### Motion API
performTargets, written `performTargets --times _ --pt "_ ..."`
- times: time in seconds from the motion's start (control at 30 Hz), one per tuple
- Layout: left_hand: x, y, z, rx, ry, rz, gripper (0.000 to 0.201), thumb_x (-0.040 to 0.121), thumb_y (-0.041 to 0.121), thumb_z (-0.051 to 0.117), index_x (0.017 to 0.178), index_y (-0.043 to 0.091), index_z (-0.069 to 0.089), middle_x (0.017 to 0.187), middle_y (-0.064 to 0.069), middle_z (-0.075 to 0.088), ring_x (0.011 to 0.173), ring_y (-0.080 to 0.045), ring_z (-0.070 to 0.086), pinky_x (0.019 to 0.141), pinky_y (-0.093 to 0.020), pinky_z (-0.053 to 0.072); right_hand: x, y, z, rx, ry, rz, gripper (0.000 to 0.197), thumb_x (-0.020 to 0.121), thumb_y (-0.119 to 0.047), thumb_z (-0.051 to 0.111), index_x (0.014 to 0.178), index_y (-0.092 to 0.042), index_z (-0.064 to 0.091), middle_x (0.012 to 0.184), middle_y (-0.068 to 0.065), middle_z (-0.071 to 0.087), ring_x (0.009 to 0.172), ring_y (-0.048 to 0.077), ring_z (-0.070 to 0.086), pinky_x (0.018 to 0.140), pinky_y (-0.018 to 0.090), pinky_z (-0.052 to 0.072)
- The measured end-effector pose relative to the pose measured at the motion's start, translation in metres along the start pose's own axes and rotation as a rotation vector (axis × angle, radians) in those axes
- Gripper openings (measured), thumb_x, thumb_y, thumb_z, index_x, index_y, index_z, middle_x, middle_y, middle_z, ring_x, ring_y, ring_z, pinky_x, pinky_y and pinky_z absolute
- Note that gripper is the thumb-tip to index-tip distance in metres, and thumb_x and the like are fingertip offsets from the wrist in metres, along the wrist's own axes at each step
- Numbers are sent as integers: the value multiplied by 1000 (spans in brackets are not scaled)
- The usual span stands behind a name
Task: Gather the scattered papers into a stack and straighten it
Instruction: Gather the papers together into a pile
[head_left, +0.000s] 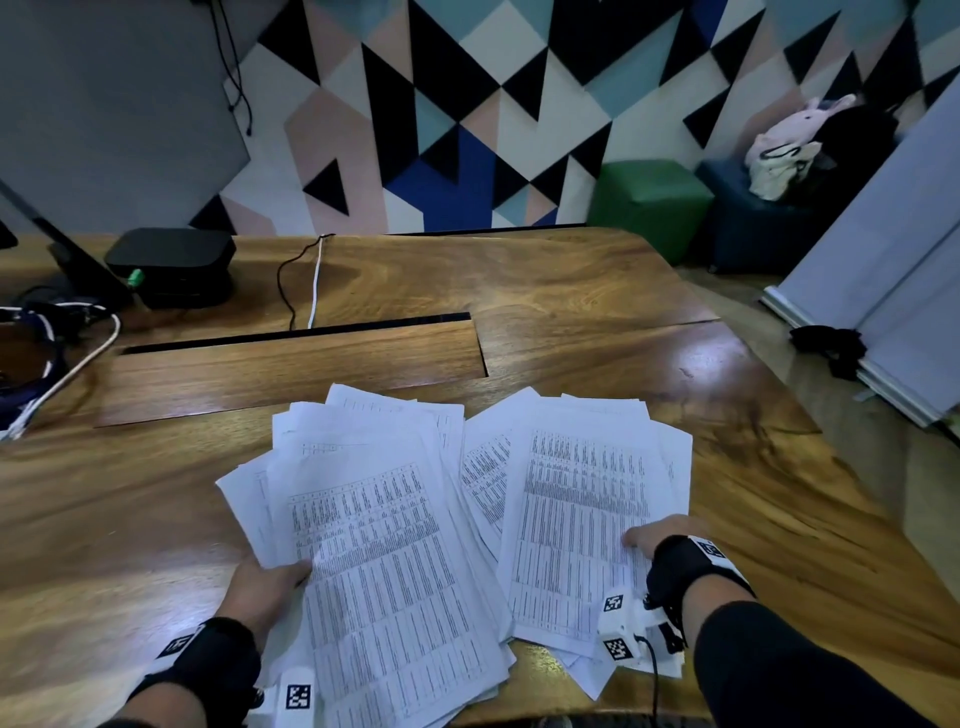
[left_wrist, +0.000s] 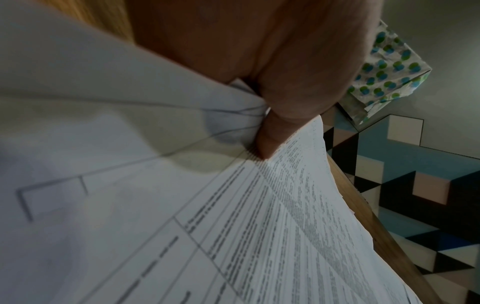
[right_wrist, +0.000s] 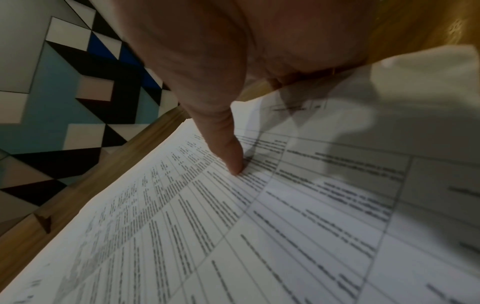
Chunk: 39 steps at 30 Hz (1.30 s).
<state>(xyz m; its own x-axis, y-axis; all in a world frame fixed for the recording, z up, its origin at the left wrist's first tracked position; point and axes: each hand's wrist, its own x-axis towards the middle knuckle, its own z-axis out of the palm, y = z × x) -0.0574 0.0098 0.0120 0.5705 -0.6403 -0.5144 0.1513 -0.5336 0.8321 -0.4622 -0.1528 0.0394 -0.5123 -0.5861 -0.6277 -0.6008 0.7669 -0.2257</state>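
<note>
Printed white sheets lie in two fanned piles on the wooden table (head_left: 571, 301). The left pile of papers (head_left: 374, 545) is gripped at its near left edge by my left hand (head_left: 280, 574), thumb on top. In the left wrist view the thumb (left_wrist: 270, 142) presses onto the papers (left_wrist: 233, 236), and the fingers are hidden beneath. The right pile of papers (head_left: 582, 514) overlaps the left one. My right hand (head_left: 655, 535) holds its right edge. The right wrist view shows that thumb (right_wrist: 231, 156) pressing on the top sheet (right_wrist: 259, 236), with the other fingers out of sight under the sheets.
A black box (head_left: 171, 260) and a tangle of cables (head_left: 57, 343) sit at the far left. Two cables (head_left: 311, 280) run into a long slot (head_left: 296, 335) behind the papers. The table's right edge curves close to my right arm. A green stool (head_left: 649, 200) stands beyond it.
</note>
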Motion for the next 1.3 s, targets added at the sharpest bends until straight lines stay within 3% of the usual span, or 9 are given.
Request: performTargets --times 0.17,0.3,0.5,0.7,0.8,0.93,1.07,1.2,1.3 --pt "-1 2 1 10 15 2 17 86 -5 63 99 6 64 88 -12 70 82 -32 66 76 -40 53 37 5 14 -129 8 31 73 42 -45 78 101 -7 58 105 15 62 90 33 61 75 38 56" --pt "0 1 1 20 31 -17 20 86 -5 63 104 1 64 91 -16 70 83 -33 67 73 -38 53 117 20 40 -104 24 10 78 15 -44 69 87 -14 62 98 14 60 83 33 58 75 35 54" --pt "5 -1 -1 34 41 -68 25 84 -5 64 110 -4 65 101 -23 71 92 -39 69 89 -52 53 -5 -5 -2 114 -11 -98 24 70 -13 76 76 -1 56 70 9 58 65 27 58 69 32 54" --pt "8 -1 -2 49 31 -86 29 84 -5 65 112 -3 64 103 -23 71 92 -40 69 89 -52 54 -14 2 -5 498 -340 -194 14 80 5 70 94 4 67 84 15 71 78 30 69 70 37 56" --pt "7 0 -2 42 21 -85 29 84 -6 64 113 -2 64 105 -22 71 94 -39 68 90 -51 53 -16 -6 -4 601 -268 -307 22 84 0 66 106 0 69 99 18 73 87 33 70 84 45 55" --pt "4 2 -2 21 30 -86 26 84 -8 63 109 0 63 98 -19 71 90 -38 68 87 -48 53 -40 -29 -26 644 -72 -586 15 91 -8 59 104 -9 65 91 6 70 78 21 66 70 34 53" --pt "-3 3 0 1 27 -82 26 85 -8 62 110 1 61 95 -16 70 93 -38 67 91 -49 51 -67 -53 -59 915 -77 -729 13 91 -9 62 103 -13 65 100 8 73 90 28 71 86 48 55" --pt "-8 5 2 -13 -11 -88 26 85 -6 62 109 2 63 100 -16 72 94 -35 68 90 -44 51 -91 -69 -67 1259 -302 -742 26 93 -3 56 117 -10 63 114 13 71 102 30 69 89 47 55" --pt "-7 7 5 -10 -40 -119 19 82 -3 65 99 3 68 92 -16 76 88 -39 71 85 -49 55 -93 -68 -34 1242 -441 -666 34 94 -3 54 126 -9 59 119 12 70 106 30 68 92 51 53"
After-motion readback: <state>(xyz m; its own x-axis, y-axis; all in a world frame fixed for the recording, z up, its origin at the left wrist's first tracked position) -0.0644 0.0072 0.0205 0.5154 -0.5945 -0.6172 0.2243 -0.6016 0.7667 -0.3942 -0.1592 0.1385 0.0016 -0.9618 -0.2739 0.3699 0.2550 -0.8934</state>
